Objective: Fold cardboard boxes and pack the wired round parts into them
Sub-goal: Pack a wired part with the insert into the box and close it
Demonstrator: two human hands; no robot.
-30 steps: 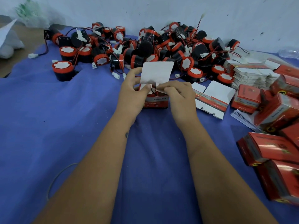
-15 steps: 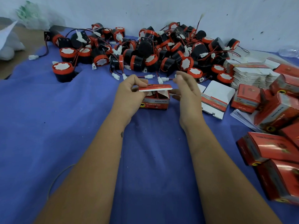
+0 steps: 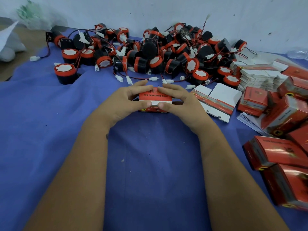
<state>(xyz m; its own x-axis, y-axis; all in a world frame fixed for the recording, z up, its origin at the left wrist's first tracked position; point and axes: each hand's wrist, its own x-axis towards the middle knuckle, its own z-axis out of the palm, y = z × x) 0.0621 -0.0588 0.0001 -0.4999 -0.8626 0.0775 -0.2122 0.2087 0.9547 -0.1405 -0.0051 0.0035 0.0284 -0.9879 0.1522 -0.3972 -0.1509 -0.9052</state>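
A small red cardboard box [image 3: 155,98] sits on the blue cloth in the middle. Its red lid is folded down with the white tuck flap at the near edge. My left hand [image 3: 126,100] grips the box's left side, fingers over the top and thumb on the flap. My right hand [image 3: 180,101] grips the right side the same way. Behind the box lies a big pile of black and red wired round parts [image 3: 150,54] with white connectors. What is inside the box is hidden.
An unfolded box blank [image 3: 218,100] lies right of my right hand. A stack of flat blanks [image 3: 260,77] and several closed red boxes [image 3: 280,152] fill the right side. A lone round part [image 3: 65,74] stands at left. The wall [image 3: 166,10] is close behind.
The box's white lid stood upright a second ago, then came down flat. Now it lies on the box and both hands clasp the box with thumbs on the front flap.
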